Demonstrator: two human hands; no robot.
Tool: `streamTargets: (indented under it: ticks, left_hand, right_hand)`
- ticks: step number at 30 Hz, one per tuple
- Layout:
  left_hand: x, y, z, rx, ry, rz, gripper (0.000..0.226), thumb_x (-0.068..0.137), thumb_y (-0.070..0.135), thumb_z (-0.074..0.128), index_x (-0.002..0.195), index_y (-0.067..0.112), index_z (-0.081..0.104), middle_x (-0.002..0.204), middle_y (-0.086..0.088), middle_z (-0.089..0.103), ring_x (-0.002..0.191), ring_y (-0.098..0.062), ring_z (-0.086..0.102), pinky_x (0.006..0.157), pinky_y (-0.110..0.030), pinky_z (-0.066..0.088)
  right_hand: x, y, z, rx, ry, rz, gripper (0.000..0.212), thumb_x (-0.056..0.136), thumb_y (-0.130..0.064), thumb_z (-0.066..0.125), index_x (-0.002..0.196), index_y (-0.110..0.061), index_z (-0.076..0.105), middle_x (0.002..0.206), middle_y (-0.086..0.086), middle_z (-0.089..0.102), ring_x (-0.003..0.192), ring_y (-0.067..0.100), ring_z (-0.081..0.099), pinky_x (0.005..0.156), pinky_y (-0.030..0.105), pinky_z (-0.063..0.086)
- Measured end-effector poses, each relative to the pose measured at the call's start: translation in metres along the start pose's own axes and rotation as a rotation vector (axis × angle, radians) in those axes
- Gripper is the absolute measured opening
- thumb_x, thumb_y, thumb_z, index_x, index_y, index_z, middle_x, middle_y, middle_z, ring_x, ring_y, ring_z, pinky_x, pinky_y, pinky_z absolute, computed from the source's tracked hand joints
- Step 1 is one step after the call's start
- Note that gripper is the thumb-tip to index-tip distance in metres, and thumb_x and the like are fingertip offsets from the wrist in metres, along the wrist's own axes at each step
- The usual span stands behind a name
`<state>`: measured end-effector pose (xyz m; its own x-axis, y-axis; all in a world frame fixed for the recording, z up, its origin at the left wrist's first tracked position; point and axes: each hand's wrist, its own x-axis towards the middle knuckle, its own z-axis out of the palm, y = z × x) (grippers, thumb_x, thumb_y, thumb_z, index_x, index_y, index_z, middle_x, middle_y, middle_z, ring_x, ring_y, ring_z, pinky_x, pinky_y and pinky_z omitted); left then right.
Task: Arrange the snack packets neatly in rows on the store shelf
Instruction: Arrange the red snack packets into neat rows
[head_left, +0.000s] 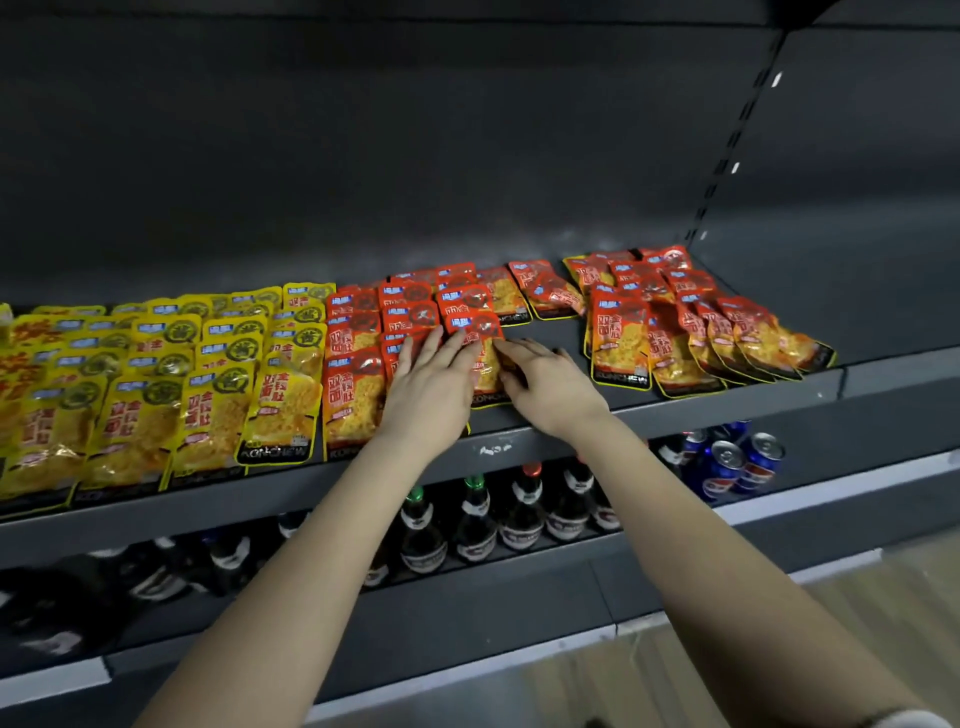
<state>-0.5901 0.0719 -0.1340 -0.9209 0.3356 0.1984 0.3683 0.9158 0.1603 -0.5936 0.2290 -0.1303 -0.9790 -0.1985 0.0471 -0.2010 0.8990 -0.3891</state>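
Packets (480, 338): red "KONCHEW" | left hand (431, 387) flat on them | right hand (553, 387) grip unclear

Yellow packets (31, 431) cut by left edge, lower-shelf bottles (470, 525) blurred — labels unreadable

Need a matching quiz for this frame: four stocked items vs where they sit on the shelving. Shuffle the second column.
Items
1. yellow packets
2. fanned red packets
3. dark bottles
4. blue cans

Places
a. shelf below, right end
b. snack shelf, left part
c. shelf below, centre
d. snack shelf, right of the bare gap

Pairs: 1-b, 2-d, 3-c, 4-a
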Motion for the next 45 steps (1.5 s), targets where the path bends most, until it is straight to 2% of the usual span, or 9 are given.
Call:
streamTargets:
  ticks: [3, 6, 11, 16, 21, 28, 37, 42, 45]
  left_hand:
    - [0.000, 0.001, 0.000, -0.015, 0.030, 0.000, 0.045, 0.102, 0.030, 0.028, 0.146, 0.023, 0.029, 0.156, 0.000, 0.020, 0.146, -0.021, 0.007, 0.117, -0.041, -0.005]
    - [-0.001, 0.002, 0.002, 0.041, 0.081, -0.037, 0.046, 0.100, 0.035, 0.033, 0.144, 0.026, 0.032, 0.157, -0.001, 0.019, 0.145, -0.030, 0.007, 0.116, -0.048, -0.004]
    - [0.000, 0.001, 0.003, 0.067, 0.023, -0.229, 0.059, 0.095, 0.047, 0.035, 0.148, 0.025, 0.020, 0.157, -0.008, 0.014, 0.143, -0.037, 0.009, 0.115, -0.053, 0.001]
    - [0.000, 0.000, 0.004, 0.050, 0.054, -0.226, 0.061, 0.094, 0.045, 0.041, 0.147, 0.023, 0.022, 0.154, -0.007, 0.022, 0.141, -0.034, 0.014, 0.116, -0.053, 0.005]
    - [0.007, 0.013, -0.007, 0.108, 0.193, -0.194, 0.053, 0.094, 0.038, 0.044, 0.143, 0.020, 0.032, 0.151, -0.008, 0.029, 0.139, -0.034, 0.022, 0.114, -0.056, 0.005]
    - [0.063, 0.074, -0.018, 0.012, 0.330, -0.124, 0.046, 0.090, 0.029, 0.052, 0.136, 0.021, 0.045, 0.146, -0.007, 0.038, 0.136, -0.030, 0.030, 0.114, -0.053, 0.009]
    - [0.134, 0.186, 0.004, -0.078, 0.236, 0.087, 0.044, 0.090, 0.029, 0.049, 0.134, 0.030, 0.046, 0.143, 0.006, 0.041, 0.135, -0.017, 0.032, 0.115, -0.048, 0.002]
    - [0.158, 0.227, 0.013, -0.064, 0.091, 0.182, 0.046, 0.093, 0.034, 0.045, 0.138, 0.030, 0.040, 0.143, 0.007, 0.042, 0.135, -0.016, 0.033, 0.116, -0.046, 0.002]
    - [0.169, 0.243, 0.021, -0.047, -0.053, 0.224, 0.055, 0.091, 0.043, 0.048, 0.142, 0.029, 0.033, 0.149, 0.004, 0.035, 0.139, -0.017, 0.028, 0.117, -0.047, 0.001]
  right_hand:
    - [0.000, 0.001, 0.000, 0.006, 0.004, -0.008, 0.052, 0.095, -0.023, 0.040, 0.145, -0.021, 0.028, 0.150, 0.002, 0.033, 0.142, 0.019, 0.022, 0.116, 0.044, 0.013]
    - [0.000, 0.002, -0.001, 0.015, 0.016, -0.016, 0.052, 0.095, -0.023, 0.041, 0.145, -0.020, 0.029, 0.150, 0.003, 0.034, 0.141, 0.019, 0.024, 0.116, 0.044, 0.013]
    - [0.001, 0.003, 0.000, 0.037, 0.008, -0.028, 0.051, 0.096, -0.025, 0.040, 0.145, -0.020, 0.028, 0.151, 0.003, 0.032, 0.142, 0.019, 0.020, 0.117, 0.044, 0.008]
    - [0.002, 0.005, 0.002, 0.069, 0.047, -0.044, 0.048, 0.096, -0.024, 0.039, 0.143, -0.019, 0.032, 0.147, 0.004, 0.037, 0.141, 0.019, 0.023, 0.117, 0.045, 0.009]
    - [0.001, 0.009, -0.009, 0.147, 0.089, -0.118, 0.047, 0.095, -0.019, 0.040, 0.142, -0.018, 0.035, 0.146, 0.004, 0.037, 0.139, 0.019, 0.027, 0.117, 0.050, 0.005]
    - [0.008, 0.064, -0.063, 0.076, 0.217, -0.174, 0.046, 0.093, -0.020, 0.043, 0.139, -0.016, 0.039, 0.148, 0.005, 0.033, 0.139, 0.020, 0.027, 0.117, 0.048, 0.005]
    - [0.007, 0.180, -0.127, -0.016, 0.253, -0.044, 0.048, 0.091, -0.022, 0.044, 0.139, -0.020, 0.039, 0.150, 0.003, 0.032, 0.140, 0.017, 0.023, 0.115, 0.050, 0.005]
    - [-0.002, 0.233, -0.145, -0.032, 0.207, 0.076, 0.043, 0.093, -0.023, 0.042, 0.136, -0.019, 0.042, 0.146, 0.005, 0.036, 0.140, 0.018, 0.024, 0.114, 0.051, 0.005]
    - [-0.009, 0.257, -0.149, -0.042, 0.163, 0.137, 0.044, 0.094, -0.027, 0.042, 0.138, -0.020, 0.040, 0.146, 0.005, 0.038, 0.140, 0.021, 0.023, 0.114, 0.052, 0.005]
